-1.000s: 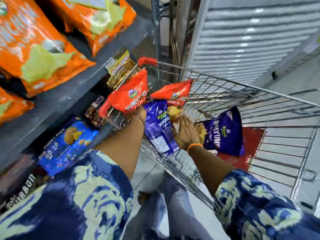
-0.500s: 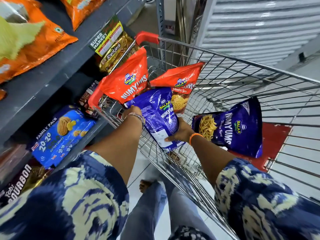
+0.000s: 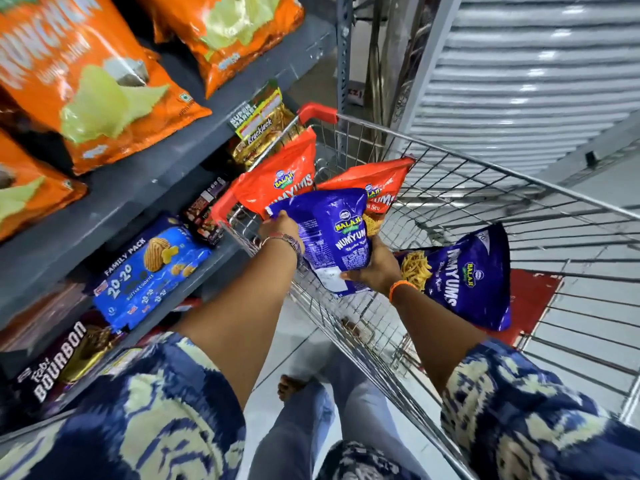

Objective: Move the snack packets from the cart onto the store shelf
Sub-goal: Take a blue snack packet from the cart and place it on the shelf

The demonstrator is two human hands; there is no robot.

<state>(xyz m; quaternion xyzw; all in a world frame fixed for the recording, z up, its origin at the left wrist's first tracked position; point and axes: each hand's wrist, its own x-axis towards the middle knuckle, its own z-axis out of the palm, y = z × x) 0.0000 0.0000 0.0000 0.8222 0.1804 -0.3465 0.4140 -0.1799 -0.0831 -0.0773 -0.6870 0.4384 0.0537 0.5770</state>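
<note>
Beside grey store shelf [image 3: 145,188], over wire cart [image 3: 485,188], both hands' grip around blue packet [image 3: 332,237].

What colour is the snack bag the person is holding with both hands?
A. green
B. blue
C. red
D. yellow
B: the left hand and the right hand both grip a blue Numyums packet over the cart, while the red packets sit behind it in the cart, untouched.
</note>
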